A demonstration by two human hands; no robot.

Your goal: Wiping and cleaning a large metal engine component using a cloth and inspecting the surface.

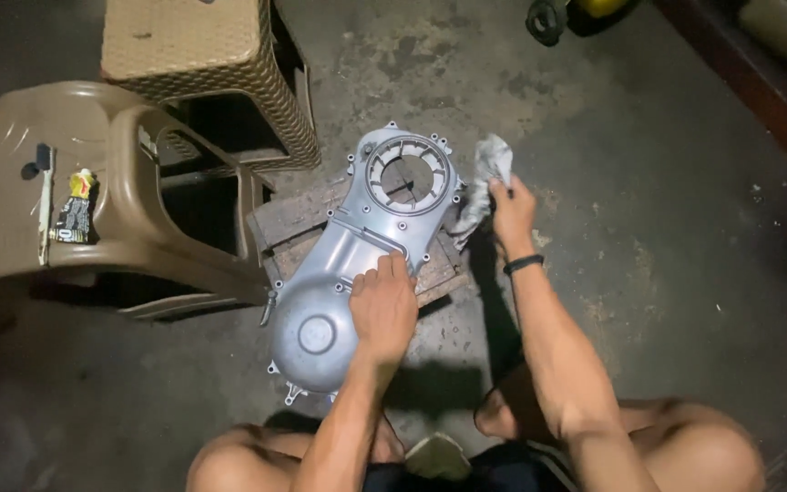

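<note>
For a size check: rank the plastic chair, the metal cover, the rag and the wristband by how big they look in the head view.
1. plastic chair
2. metal cover
3. rag
4. wristband

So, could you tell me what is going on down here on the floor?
A person is crouched over a grey metal engine cover that lies on a small wooden board on the concrete floor. The left hand presses down on the cover near its middle, while the right hand grips a crumpled rag just beside the cover's round opening. A beige plastic chair and a woven stool stand to the left.
</note>
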